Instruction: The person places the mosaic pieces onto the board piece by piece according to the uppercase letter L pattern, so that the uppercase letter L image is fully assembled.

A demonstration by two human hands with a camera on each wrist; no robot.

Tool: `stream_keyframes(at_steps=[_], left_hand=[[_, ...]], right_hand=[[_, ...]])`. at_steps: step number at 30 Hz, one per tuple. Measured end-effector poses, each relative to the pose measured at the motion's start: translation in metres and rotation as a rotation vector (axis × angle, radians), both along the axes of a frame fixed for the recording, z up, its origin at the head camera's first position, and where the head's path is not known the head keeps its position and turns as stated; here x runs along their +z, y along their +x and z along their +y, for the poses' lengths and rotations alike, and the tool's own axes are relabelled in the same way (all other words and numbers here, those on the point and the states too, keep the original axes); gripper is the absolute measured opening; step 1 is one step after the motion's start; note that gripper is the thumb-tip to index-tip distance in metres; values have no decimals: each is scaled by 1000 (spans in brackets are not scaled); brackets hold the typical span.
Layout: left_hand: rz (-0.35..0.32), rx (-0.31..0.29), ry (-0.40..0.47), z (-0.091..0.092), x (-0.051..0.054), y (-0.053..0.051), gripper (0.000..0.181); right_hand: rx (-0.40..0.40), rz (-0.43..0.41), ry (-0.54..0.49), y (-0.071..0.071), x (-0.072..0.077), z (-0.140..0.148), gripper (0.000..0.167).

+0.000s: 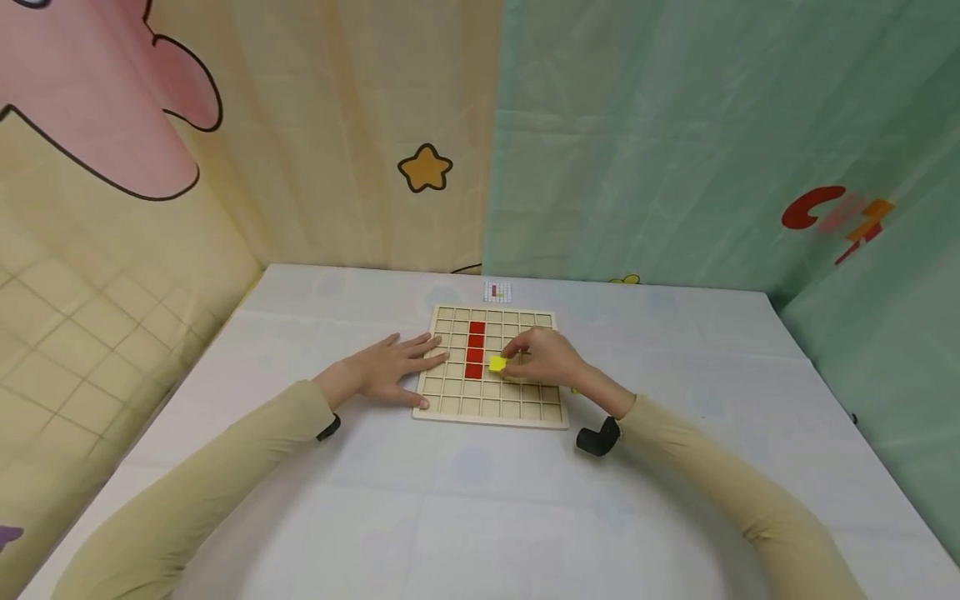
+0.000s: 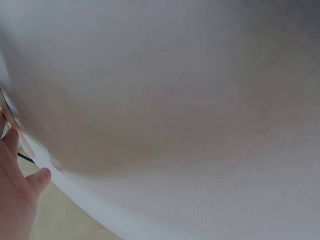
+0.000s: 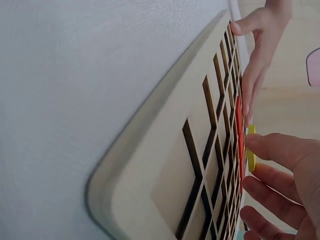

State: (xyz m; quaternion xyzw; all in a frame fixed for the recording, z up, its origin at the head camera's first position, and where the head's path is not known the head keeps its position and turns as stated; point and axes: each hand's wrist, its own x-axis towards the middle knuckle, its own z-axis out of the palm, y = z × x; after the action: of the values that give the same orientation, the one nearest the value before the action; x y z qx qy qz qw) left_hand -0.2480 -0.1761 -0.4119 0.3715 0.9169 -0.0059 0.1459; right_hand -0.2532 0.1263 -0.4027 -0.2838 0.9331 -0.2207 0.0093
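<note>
A wooden grid board (image 1: 491,421) lies on the table, with a column of several red square tiles (image 1: 475,348) set in its cells. My right hand (image 1: 546,358) pinches a yellow square tile (image 1: 497,364) between thumb and fingers, just right of the lowest red tile. In the right wrist view the yellow tile (image 3: 251,148) is tilted on edge above the grid. With fingers spread, my left hand (image 1: 386,368) rests on the board's left edge. The left wrist view catches only part of that hand (image 2: 17,185) at its left side.
A small printed card (image 1: 497,292) with a grid pattern lies behind the board. Another bit of yellow (image 1: 575,390) shows by the board's right edge, mostly hidden by the right wrist. The white-covered table (image 1: 465,517) meets patterned curtains at the back and sides.
</note>
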Motion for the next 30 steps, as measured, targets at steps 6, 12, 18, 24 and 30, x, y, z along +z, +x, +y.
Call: stream_keyframes(at_steps=[6, 12, 18, 24, 30], left_hand=[[-6, 4, 0, 1, 0, -1, 86], [-11, 20, -17, 2, -1, -1, 86], [-11, 30, -37, 3, 0, -1, 86], [-15, 30, -48, 3, 1, -1, 87], [-20, 30, -49, 4, 2, -1, 87]], right_hand=[[36, 10, 21, -2, -5, -5, 26], [34, -15, 34, -4, -8, -7, 25], [47, -16, 24, -5, -7, -7, 24], [48, -23, 23, -4, -8, -7, 24], [50, -22, 38, -4, -10, -7, 26]])
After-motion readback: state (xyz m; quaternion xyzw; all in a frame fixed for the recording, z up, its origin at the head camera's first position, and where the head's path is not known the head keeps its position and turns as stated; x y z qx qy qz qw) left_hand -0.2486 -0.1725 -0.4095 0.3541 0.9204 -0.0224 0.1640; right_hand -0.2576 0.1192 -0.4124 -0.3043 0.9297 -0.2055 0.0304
